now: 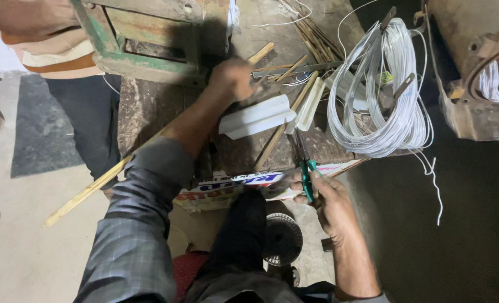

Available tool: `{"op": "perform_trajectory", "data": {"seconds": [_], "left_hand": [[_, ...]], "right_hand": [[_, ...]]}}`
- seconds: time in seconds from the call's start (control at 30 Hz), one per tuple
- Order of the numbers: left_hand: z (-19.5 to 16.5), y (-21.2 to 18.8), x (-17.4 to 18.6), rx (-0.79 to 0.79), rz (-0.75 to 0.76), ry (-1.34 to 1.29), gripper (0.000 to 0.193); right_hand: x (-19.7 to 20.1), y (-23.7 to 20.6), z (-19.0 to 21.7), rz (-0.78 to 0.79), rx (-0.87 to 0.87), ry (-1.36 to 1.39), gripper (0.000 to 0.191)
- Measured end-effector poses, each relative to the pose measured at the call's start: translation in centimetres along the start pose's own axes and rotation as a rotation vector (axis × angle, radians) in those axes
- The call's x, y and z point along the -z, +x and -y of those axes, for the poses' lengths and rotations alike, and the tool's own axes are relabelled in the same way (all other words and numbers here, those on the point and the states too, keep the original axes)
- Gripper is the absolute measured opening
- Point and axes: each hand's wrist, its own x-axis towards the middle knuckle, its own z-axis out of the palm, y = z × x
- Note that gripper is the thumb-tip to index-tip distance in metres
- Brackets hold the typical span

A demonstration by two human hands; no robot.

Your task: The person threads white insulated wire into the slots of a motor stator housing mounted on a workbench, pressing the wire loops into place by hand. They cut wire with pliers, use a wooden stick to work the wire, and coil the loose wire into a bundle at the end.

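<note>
While the right hand (329, 203) grips green-handled scissors (304, 168) at the bench's (148, 112) near edge, the left hand (232, 78) farther off closes on a long bamboo stick (92, 188); trimming seems underway, calling for blade alignment beside the white wire coil (390, 95).

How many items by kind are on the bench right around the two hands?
Long bamboo stick, held in the left hand: 1
Green-handled scissors, held in the right hand: 1
White folded paper strips: 2
Coil of white wire: 1
Printed cardboard sheet: 1
Total: 6
The loose thin sticks further back overlap too much to count.
</note>
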Motion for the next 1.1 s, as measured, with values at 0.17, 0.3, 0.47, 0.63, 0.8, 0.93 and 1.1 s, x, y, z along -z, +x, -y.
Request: {"op": "perform_trajectory", "data": {"seconds": [0.17,0.3,0.47,0.63,0.8,0.93,1.1], "left_hand": [[-1.8,2.4,-1.6,-0.128,0.217,0.366,0.011],[-3.2,3.8,-1.4,0.011,0.2,0.294,0.017],[-4.3,5.2,0.2,0.142,0.201,0.112,0.009],[-5.0,5.0,1.0,0.188,0.193,-0.01,0.005],[-4.3,3.7,1.2,0.242,0.023,-0.15,0.011],[-5.7,2.6,0.5,0.143,-0.074,-0.284,0.017],[-11.4,0.9,1.8,-0.268,0.355,-0.252,0.026]], "right_hand": [[0.7,0.2,-2.7,-0.096,0.082,-0.04,0.045],[0.6,-0.2,-3.4,-0.17,0.138,-0.246,0.043],[-0.4,-1.3,-1.9,-0.254,0.549,-0.896,0.038],[-1.8,-1.2,-0.5,-0.374,0.679,-1.057,0.031],[-1.7,-1.6,-0.7,-0.349,0.622,-1.093,0.031],[-1.6,-1.5,-1.7,-0.332,0.665,-1.11,0.029],[-1.0,-2.7,-3.6,-0.271,0.571,-0.893,0.029]]}}
